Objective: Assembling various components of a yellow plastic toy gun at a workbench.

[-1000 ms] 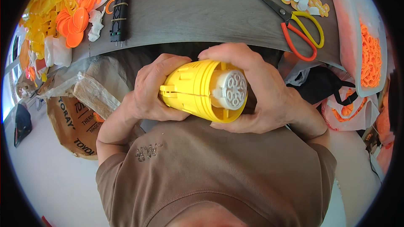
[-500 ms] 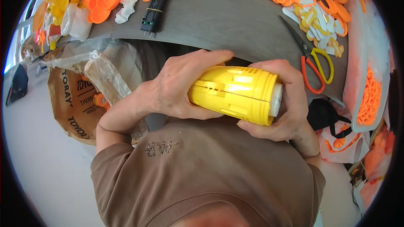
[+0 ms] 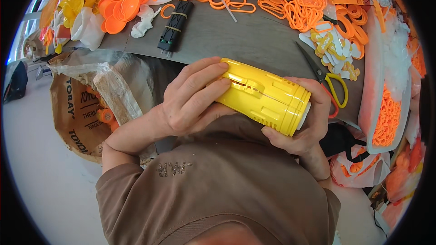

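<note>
Between my two hands, in front of my chest, is a yellow plastic cylindrical housing point(image 3: 263, 93), lying tilted with its left end higher. A seam with a narrow dark gap runs along its top, widest toward the left. My right hand point(image 3: 315, 122) is closed around the right end, where a white round piece point(image 3: 303, 117) shows at the opening. At the other end my left hand point(image 3: 188, 97) is closed on the housing, its fingertips pressing beside the seam and the thumb mostly under it.
On the grey table point(image 3: 227, 31) lie a black module with rubber bands point(image 3: 175, 26), scissors point(image 3: 324, 70), orange plastic loops point(image 3: 304, 13), white and yellow tags point(image 3: 334, 47) and orange discs point(image 3: 120, 11). A brown paper sack point(image 3: 77, 113) stands left; a clear bin point(image 3: 363, 127) stands right.
The housing has turned so its left end points farther up and away. My left hand has shifted from wrapping that end to pressing fingertips near the seam. My right hand keeps hold.
</note>
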Available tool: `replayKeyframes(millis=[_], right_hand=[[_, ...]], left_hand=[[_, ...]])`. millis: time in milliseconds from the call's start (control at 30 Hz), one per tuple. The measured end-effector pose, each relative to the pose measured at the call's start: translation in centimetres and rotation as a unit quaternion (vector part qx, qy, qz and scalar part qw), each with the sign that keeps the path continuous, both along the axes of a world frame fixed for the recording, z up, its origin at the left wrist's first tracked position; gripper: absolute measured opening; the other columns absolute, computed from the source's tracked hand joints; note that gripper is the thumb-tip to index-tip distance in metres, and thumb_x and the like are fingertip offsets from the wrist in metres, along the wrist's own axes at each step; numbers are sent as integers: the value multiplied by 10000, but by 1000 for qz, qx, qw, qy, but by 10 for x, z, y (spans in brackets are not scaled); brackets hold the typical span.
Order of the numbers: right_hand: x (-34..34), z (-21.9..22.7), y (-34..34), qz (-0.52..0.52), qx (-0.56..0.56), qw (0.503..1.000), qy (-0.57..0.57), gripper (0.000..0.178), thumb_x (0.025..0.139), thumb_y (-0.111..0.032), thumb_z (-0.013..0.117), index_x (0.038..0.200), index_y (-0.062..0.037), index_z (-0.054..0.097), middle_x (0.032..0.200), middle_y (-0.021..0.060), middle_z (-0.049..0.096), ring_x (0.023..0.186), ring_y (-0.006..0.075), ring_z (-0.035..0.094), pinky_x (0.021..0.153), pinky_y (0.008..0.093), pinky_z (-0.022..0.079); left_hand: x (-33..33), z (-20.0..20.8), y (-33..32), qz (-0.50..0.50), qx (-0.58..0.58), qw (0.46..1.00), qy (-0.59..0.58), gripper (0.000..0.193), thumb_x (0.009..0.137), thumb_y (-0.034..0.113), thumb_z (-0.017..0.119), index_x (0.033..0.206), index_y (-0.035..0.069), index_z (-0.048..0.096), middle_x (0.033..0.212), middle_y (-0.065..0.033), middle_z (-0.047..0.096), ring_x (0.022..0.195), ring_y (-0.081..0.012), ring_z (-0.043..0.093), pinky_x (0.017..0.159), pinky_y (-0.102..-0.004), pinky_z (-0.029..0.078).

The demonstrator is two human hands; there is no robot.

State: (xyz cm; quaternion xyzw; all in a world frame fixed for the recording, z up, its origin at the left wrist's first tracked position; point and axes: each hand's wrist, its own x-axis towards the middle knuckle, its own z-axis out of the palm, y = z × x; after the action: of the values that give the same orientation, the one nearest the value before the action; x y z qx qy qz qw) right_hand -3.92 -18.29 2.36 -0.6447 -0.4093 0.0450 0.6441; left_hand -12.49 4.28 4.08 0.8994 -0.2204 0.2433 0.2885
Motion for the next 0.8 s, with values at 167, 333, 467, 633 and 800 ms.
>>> replayKeyframes(millis=[167, 333, 467, 633, 800], right_hand=[[-4, -4, 3, -20, -26, 999, -30, 806, 571, -131, 856, 1211, 34, 393, 1063, 171, 519, 911, 249, 568, 783, 322, 464], [0, -7, 6, -7, -32, 999, -30, 818, 560, -142, 862, 1209, 28, 393, 1047, 170, 533, 880, 256, 583, 758, 325, 476], [3, -5, 6, 9, -32, 999, -14, 819, 560, -143, 862, 1207, 20, 387, 1056, 162, 528, 899, 246, 577, 777, 318, 468], [3, -7, 7, 35, -40, 998, 24, 816, 571, -133, 856, 1212, 6, 371, 1061, 138, 522, 935, 217, 561, 815, 304, 450], [4, -12, 7, 38, -6, 997, 59, 828, 600, -118, 842, 1238, 12, 330, 1107, 149, 493, 977, 215, 543, 842, 321, 448]], left_hand=[[6, 4, -4, 2, -41, 998, 41, 484, 556, 52, 800, 932, -44, 510, 1019, -212, 542, 922, -360, 584, 728, -376, 508], [12, 11, 3, -23, -87, 991, 97, 441, 544, -5, 778, 852, -2, 462, 961, -171, 489, 812, -285, 534, 644, -336, 468], [16, 20, 8, -57, -88, 989, 107, 437, 551, 3, 776, 834, 6, 443, 930, -159, 476, 755, -262, 507, 612, -327, 451], [17, 24, 9, -67, -63, 990, 104, 429, 566, 12, 771, 839, 5, 441, 923, -161, 476, 754, -266, 515, 616, -328, 455], [21, 27, 13, -88, -55, 985, 139, 551, 591, 107, 855, 938, 10, 438, 1001, -167, 486, 937, -318, 556, 812, -386, 484]])
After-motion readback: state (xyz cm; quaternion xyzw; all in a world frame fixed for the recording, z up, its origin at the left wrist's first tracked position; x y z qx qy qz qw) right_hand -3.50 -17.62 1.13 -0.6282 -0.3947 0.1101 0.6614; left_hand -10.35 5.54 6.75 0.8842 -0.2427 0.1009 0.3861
